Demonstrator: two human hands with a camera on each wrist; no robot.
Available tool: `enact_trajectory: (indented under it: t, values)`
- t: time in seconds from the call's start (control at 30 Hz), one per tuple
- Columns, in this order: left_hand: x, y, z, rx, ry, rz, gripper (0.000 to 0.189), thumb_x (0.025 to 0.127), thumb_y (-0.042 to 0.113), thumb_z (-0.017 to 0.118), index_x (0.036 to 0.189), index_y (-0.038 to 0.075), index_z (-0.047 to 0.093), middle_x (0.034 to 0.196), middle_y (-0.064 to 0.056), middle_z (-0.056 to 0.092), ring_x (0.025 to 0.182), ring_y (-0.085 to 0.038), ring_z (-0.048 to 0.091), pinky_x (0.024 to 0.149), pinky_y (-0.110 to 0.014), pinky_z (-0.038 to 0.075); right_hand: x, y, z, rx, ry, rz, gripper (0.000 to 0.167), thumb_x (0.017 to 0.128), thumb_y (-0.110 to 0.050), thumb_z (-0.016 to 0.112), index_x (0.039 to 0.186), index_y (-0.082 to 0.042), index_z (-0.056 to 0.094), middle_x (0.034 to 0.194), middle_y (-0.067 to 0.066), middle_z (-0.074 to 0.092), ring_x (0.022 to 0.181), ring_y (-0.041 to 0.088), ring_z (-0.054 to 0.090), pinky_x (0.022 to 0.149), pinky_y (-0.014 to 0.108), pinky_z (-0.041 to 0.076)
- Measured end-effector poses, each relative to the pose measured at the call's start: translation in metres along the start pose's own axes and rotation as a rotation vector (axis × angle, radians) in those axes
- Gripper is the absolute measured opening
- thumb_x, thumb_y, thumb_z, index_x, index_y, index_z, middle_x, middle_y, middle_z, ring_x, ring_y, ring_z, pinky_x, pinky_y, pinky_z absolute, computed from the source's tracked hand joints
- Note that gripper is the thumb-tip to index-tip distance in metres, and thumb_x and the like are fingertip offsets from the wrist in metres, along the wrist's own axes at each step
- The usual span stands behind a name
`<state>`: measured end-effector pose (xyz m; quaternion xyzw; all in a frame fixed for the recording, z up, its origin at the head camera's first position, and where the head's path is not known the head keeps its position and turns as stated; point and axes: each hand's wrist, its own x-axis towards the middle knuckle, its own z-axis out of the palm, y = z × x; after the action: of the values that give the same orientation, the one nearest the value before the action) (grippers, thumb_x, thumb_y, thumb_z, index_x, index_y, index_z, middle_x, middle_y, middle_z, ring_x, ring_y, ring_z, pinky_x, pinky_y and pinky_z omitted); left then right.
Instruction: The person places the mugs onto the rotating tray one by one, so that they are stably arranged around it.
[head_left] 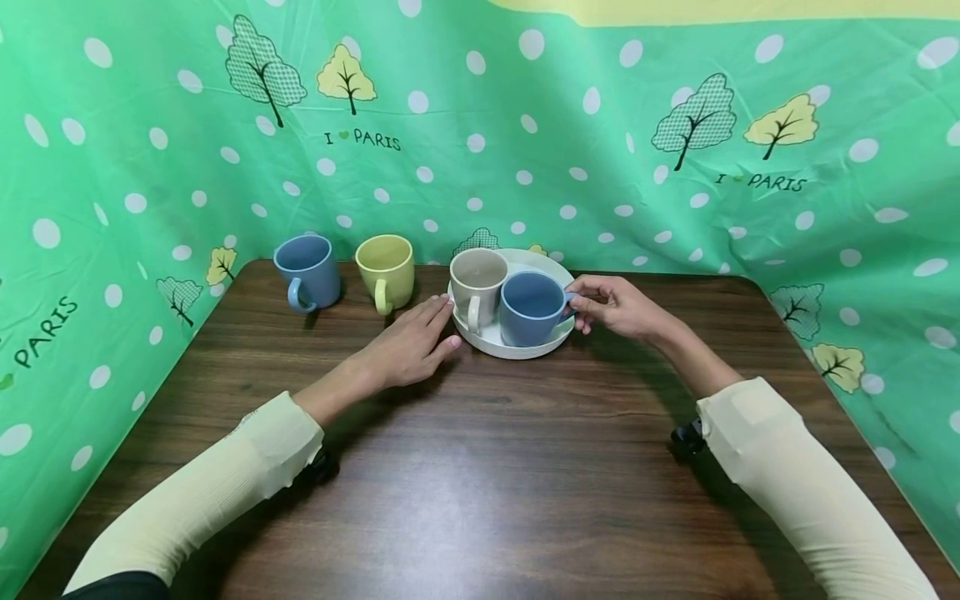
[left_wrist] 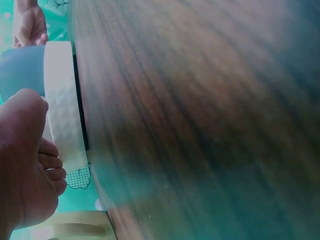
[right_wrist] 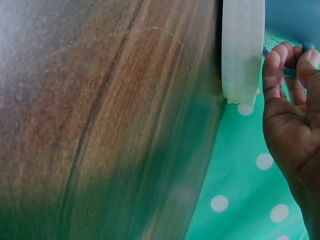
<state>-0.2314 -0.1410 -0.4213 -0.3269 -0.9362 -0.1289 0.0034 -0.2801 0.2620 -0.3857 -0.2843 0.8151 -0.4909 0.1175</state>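
A round white tray [head_left: 517,352] near the back of the table carries a light grey mug [head_left: 474,287] and a blue mug [head_left: 531,310]. My right hand [head_left: 611,308] pinches the blue mug's handle, which points right, between thumb and fingers; the right wrist view shows this hand [right_wrist: 295,110] at the handle too. At the tray's left edge my left hand [head_left: 411,343] lies with its fingers extended, fingertips right at the rim. From the left wrist, that hand [left_wrist: 30,165] is seen beside the tray's side wall [left_wrist: 65,105].
A yellow mug [head_left: 387,271] stands left of the tray, its handle toward me. Farther left is another blue mug [head_left: 309,271]. Behind the dark wooden table [head_left: 510,483] hangs a green dotted curtain [head_left: 480,167], which also runs along both sides.
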Motion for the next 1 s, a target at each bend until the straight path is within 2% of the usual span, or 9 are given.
enact_trajectory:
  t: [0.1,0.2,0.3,0.37,0.5,0.63,0.83,0.93,1.0]
  values:
    - [0.003,-0.010,0.009,-0.011,0.010,0.011,0.079,0.122,0.052,0.036,0.174,-0.007,0.030,0.183,-0.028,0.031,0.175,-0.044,0.026,0.145,-0.057,0.024,0.000,-0.002,0.000,-0.014,0.000,0.015,0.018,0.117,-0.004,0.058,0.123,0.007,0.070,0.105,0.016,0.078,0.081,0.029,0.076,0.072,0.040,0.069]
    - [0.010,-0.031,0.031,-0.076,0.040,0.019,0.084,0.120,0.061,0.034,0.176,-0.002,0.030,0.185,-0.024,0.029,0.176,-0.041,0.023,0.146,-0.057,0.020,0.000,-0.004,0.000,-0.024,0.006,0.027,0.017,0.117,-0.003,0.058,0.124,0.008,0.070,0.100,0.016,0.076,0.079,0.022,0.075,0.072,0.040,0.069]
    - [0.007,-0.029,0.028,-0.063,0.029,0.020,0.082,0.121,0.058,0.035,0.175,-0.003,0.030,0.185,-0.025,0.030,0.176,-0.041,0.023,0.146,-0.056,0.021,-0.001,-0.005,0.001,-0.037,0.014,0.041,0.017,0.117,-0.003,0.059,0.125,0.008,0.070,0.097,0.017,0.075,0.079,0.021,0.075,0.073,0.042,0.069]
    - [0.010,-0.037,0.035,-0.088,0.030,0.014,0.083,0.120,0.060,0.034,0.177,-0.001,0.029,0.186,-0.022,0.027,0.177,-0.039,0.020,0.146,-0.057,0.019,-0.002,-0.006,0.001,-0.045,0.016,0.050,0.018,0.117,-0.003,0.059,0.127,0.008,0.069,0.097,0.018,0.074,0.080,0.025,0.075,0.073,0.043,0.069]
    - [0.010,-0.035,0.032,-0.120,0.029,0.008,0.082,0.120,0.059,0.038,0.176,0.000,0.030,0.186,-0.023,0.028,0.176,-0.042,0.021,0.144,-0.062,0.020,-0.004,-0.008,0.001,-0.055,0.016,0.065,0.020,0.117,-0.005,0.059,0.130,0.007,0.069,0.096,0.018,0.074,0.080,0.029,0.074,0.074,0.044,0.069]
    - [0.001,-0.012,0.008,-0.106,0.028,0.020,0.077,0.121,0.049,0.041,0.173,-0.007,0.034,0.181,-0.030,0.034,0.172,-0.049,0.028,0.141,-0.066,0.027,-0.005,-0.011,0.000,-0.068,0.021,0.076,0.022,0.117,-0.006,0.059,0.132,0.006,0.070,0.094,0.019,0.073,0.077,0.022,0.072,0.073,0.045,0.068]
    - [-0.006,-0.007,0.004,-0.074,0.042,0.046,0.078,0.123,0.051,0.035,0.172,-0.008,0.034,0.180,-0.031,0.035,0.172,-0.048,0.030,0.142,-0.062,0.026,-0.006,-0.012,-0.004,-0.088,0.045,0.093,0.029,0.119,-0.014,0.058,0.138,0.005,0.068,0.092,0.017,0.073,0.080,0.027,0.073,0.074,0.046,0.068]
    - [-0.012,0.009,-0.008,-0.055,0.023,0.040,0.070,0.122,0.040,0.043,0.170,-0.011,0.036,0.179,-0.033,0.036,0.170,-0.050,0.032,0.141,-0.064,0.029,-0.006,-0.011,-0.006,-0.078,0.067,0.113,0.034,0.121,-0.020,0.055,0.140,0.005,0.068,0.096,0.017,0.073,0.085,0.032,0.073,0.075,0.043,0.067]
    - [-0.014,0.011,-0.007,-0.030,0.018,0.042,0.069,0.123,0.037,0.044,0.170,-0.012,0.035,0.179,-0.033,0.035,0.170,-0.050,0.033,0.142,-0.063,0.029,-0.005,-0.009,-0.009,-0.071,0.083,0.121,0.036,0.122,-0.023,0.053,0.140,0.005,0.069,0.099,0.016,0.074,0.087,0.033,0.072,0.076,0.041,0.067]
